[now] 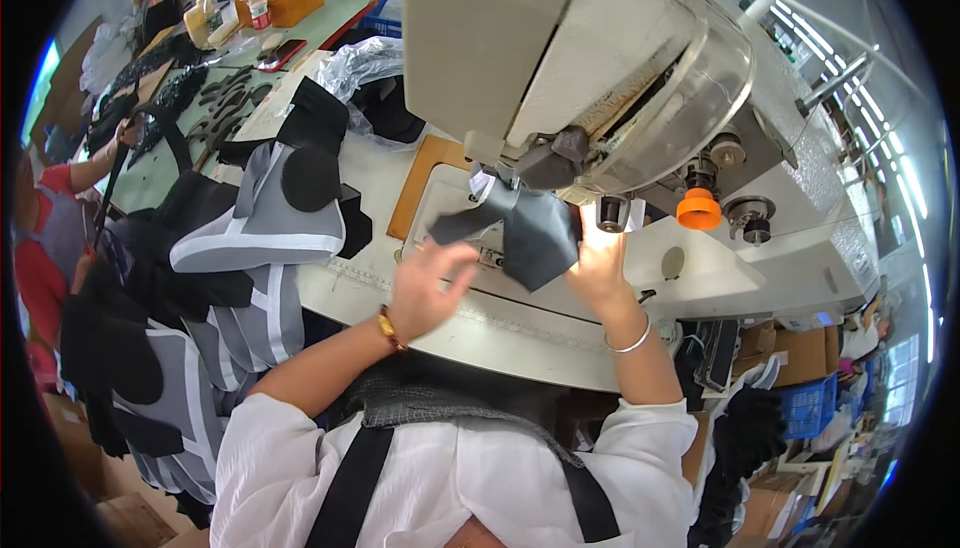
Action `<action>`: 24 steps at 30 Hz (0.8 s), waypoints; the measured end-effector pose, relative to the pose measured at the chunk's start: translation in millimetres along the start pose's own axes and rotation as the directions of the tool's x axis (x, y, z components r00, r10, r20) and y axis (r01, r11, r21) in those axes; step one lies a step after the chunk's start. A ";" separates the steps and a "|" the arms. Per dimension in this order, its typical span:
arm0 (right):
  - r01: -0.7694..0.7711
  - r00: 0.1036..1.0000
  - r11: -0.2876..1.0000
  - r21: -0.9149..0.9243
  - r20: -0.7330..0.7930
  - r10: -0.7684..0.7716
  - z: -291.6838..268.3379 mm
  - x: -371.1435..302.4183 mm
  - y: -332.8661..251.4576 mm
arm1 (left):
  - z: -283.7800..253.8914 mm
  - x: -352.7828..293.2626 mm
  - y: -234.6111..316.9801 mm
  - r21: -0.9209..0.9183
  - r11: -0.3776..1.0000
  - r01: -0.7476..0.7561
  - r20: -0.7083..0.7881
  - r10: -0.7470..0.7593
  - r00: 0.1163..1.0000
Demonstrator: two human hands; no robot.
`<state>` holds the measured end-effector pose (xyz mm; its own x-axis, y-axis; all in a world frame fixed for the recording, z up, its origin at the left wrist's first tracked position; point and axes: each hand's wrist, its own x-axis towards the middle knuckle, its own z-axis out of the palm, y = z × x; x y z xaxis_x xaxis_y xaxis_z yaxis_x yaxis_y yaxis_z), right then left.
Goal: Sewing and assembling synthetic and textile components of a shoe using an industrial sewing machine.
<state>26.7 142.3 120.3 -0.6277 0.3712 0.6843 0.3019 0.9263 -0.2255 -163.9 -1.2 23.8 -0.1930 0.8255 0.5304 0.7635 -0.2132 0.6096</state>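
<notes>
A dark grey-black fabric piece (540,238) with angled ends lies under the head of an industrial sewing machine (490,38). Its right edge is in my right hand (602,263), whose fingertips are partly hidden behind the cloth and machine parts. A strip of the same dark material reaches left across the metal needle plate (440,193). My left hand (430,293) hovers just in front of that strip, slightly blurred, with fingers curved but apart and nothing between them.
Grey, black and white sewn pieces (255,213) are heaped left of the machine and hang off the table edge. Thread tension dials, one with an orange knob (698,210), stick out at the right. A co-worker's hand (128,133) handles black material at far left. Boxes and a blue crate (808,406) stand at right.
</notes>
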 end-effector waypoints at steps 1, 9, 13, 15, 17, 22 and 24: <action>0.069 0.997 0.998 -0.006 -0.033 -0.069 0.9 4.1 -2.3 | -5.9 10.2 -9.3 0.034 0.995 -0.091 -0.242 0.097 0.965; 0.041 0.971 0.984 -0.171 0.240 0.001 -11.3 2.0 -7.9 | -11.2 95.1 -24.7 -0.201 0.979 -0.019 -0.002 0.019 1.000; -0.510 0.844 0.428 0.746 0.337 0.418 20.5 7.6 -7.1 | -5.4 121.3 -17.6 -0.463 0.846 0.265 0.193 -0.195 0.962; -0.050 0.999 0.955 0.294 0.026 0.044 11.4 5.4 -13.8 | -1.6 134.6 -30.9 -0.483 0.854 0.195 0.265 -0.069 0.962; 0.028 0.999 0.989 -0.144 0.027 -0.025 5.2 1.2 -17.2 | -15.1 130.8 -30.0 -0.255 0.942 0.218 0.393 -0.105 0.914; 0.158 0.984 0.948 -0.276 -0.034 -0.173 -5.4 1.3 -11.8 | -17.9 94.2 -14.4 -0.331 0.935 0.128 -0.084 -0.164 0.983; 0.184 0.979 0.929 -0.321 -0.021 -0.201 -3.9 -3.5 -19.4 | -17.4 82.5 -17.0 0.097 0.950 -0.296 -0.378 0.310 0.872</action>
<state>25.9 122.7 125.0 -0.6605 0.1760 0.7299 0.3952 0.9081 0.1387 -203.5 61.5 67.4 -0.1645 0.4565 0.8744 0.8423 -0.3963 0.3654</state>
